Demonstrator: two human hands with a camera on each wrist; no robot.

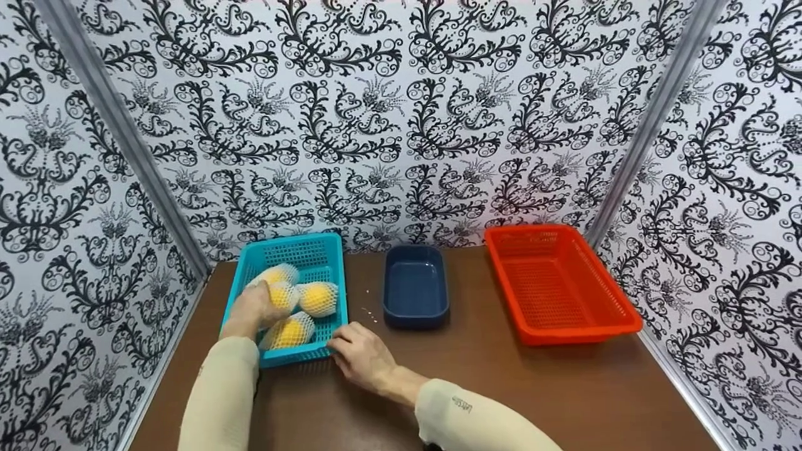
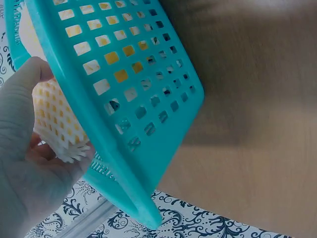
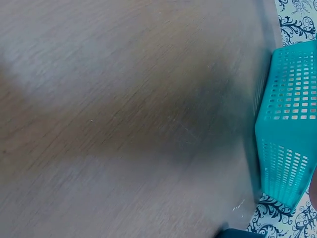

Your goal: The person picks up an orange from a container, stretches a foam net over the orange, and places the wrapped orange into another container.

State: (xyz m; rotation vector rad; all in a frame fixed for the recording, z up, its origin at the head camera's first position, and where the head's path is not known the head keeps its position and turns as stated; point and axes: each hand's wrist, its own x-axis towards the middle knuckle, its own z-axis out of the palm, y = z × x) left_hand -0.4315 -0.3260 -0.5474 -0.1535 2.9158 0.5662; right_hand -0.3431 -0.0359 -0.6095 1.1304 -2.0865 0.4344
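In the head view a turquoise basket (image 1: 341, 282) stands on the left of the table with several yellow fruits in white foam nets inside. My left hand (image 1: 252, 308) reaches into its left side and grips a netted yellow fruit (image 2: 55, 114); in the left wrist view thumb and fingers curl round it beside the basket's wall. Another netted fruit (image 1: 318, 299) lies to the right of the hand, and one more (image 1: 293, 331) lies nearest the front. My right hand (image 1: 366, 358) holds the basket's near right corner at the rim, mostly out of the right wrist view.
A small dark blue tub (image 1: 416, 318) stands in the middle of the brown table (image 1: 476, 369). To the right is a red basket (image 1: 557, 335). Patterned walls (image 1: 401, 125) close off the back and both sides.
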